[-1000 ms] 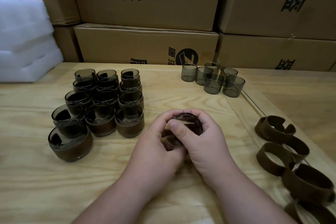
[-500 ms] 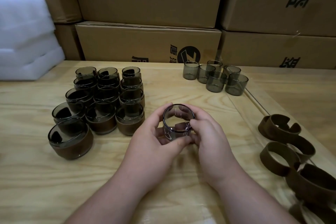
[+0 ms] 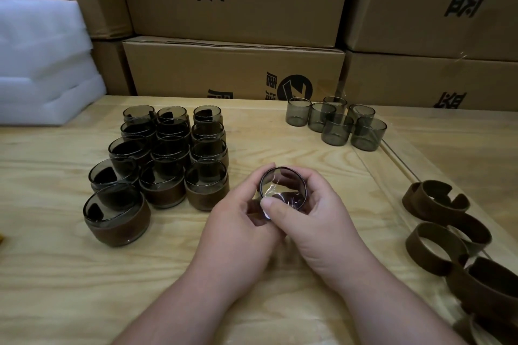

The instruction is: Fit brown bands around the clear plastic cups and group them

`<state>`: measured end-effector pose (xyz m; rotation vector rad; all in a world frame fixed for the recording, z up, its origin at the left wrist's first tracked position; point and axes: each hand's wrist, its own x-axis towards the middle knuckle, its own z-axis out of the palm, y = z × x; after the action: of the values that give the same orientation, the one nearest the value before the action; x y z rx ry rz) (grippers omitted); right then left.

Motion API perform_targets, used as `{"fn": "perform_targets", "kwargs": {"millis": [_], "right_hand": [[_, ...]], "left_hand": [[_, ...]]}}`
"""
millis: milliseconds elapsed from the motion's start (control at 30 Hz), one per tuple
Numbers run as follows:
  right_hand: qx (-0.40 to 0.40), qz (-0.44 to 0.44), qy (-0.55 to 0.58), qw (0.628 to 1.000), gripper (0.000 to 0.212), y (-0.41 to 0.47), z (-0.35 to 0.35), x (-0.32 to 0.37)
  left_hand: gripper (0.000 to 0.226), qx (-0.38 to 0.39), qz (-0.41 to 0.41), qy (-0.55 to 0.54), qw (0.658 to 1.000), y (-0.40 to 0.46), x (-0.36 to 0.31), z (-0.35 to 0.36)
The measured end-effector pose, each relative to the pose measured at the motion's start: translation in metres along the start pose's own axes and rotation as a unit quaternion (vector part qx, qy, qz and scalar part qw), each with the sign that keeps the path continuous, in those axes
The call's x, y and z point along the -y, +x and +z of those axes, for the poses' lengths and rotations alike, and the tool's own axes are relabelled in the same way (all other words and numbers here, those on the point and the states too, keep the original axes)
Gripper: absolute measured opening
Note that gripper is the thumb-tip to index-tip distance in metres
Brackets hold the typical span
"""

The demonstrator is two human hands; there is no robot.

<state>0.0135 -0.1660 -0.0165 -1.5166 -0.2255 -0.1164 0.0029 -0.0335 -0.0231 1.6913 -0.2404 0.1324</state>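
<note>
While both hands, left and right, grip one cup, banding is under way; next, seat it among the banded cups.

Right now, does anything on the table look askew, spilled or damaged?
One oddity: the nearest brown-banded smoky plastic cup tilts, leaning on its neighbour in the grouped block. Nothing looks spilled or broken. Both hands hold another cup.

cups: smoky grey | bands: brown | table: pale wood grain | foam: white
</note>
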Motion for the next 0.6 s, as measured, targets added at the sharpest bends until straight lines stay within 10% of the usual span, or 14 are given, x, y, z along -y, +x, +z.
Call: {"fn": "perform_targets", "kwargs": {"millis": [233, 600], "right_hand": [[-0.067, 0.037, -0.015, 0.997, 0.062, 0.0017, -0.002, 0.0008], [-0.112, 0.067, -0.004, 0.991, 0.023, 0.0026, -0.0049, 0.0038]], "left_hand": [[0.086, -0.015, 0.029, 0.108, 0.994, -0.0037, -0.006, 0.0029], [0.079, 0.009, 0.004, 0.112, 0.994, -0.0039, -0.0065, 0.001]]}}
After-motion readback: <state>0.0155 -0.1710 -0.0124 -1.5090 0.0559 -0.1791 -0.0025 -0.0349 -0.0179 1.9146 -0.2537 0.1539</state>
